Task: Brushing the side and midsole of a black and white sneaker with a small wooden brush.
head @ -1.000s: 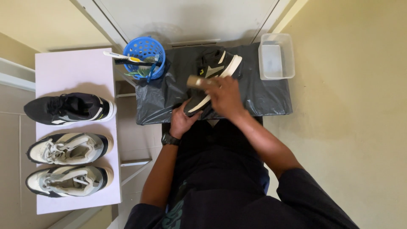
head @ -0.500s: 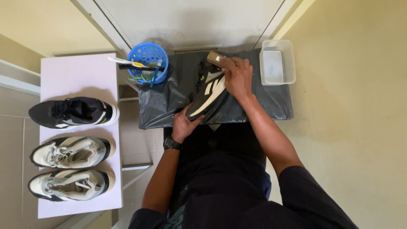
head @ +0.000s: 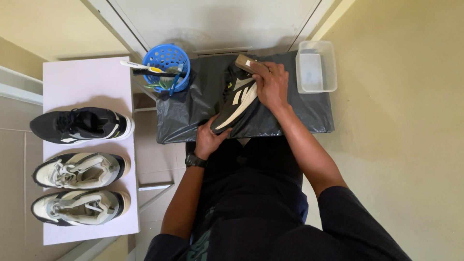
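right hand gripping wooden-backed scrub brush at toe of black-and-cream sneaker | left hand clasping its heel | sneaker on black plastic-covered desk, beside blue basket | likely light, flexible; steadiest held at the heel

Left of the right hand stands a blue basket; a clear tub sits just right. Bare bag lies between.
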